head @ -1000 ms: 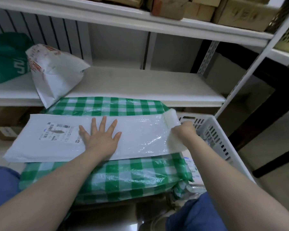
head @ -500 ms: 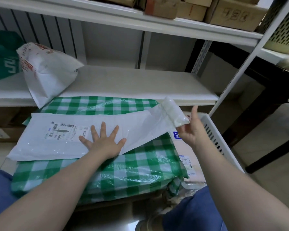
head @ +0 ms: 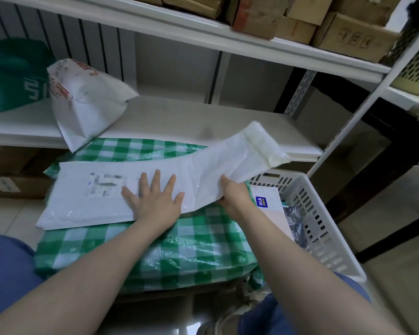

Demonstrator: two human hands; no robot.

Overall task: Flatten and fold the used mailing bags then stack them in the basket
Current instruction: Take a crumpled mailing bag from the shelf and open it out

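The left hand (head: pixel 155 201) lies flat, fingers spread, palm down on the middle of the white bag (head: pixel 102 201), pinning it to the green checked bundle (head: pixel 179 252). The right hand (head: pixel 232 194) pinches the bag's right portion from below and holds it raised off the bundle; the free end (head: pixel 259 146) points up and right, above the basket (head: pixel 324 228). Both forearms are extended forward. The bag's shipping label (head: pixel 104 184) sits just left of the left hand; its print is too blurred to read. A package (head: pixel 266 201) in the basket shows a blue "HLA" mark. A second white bag (head: pixel 87 97) rests on the shelf (head: pixel 179 117).
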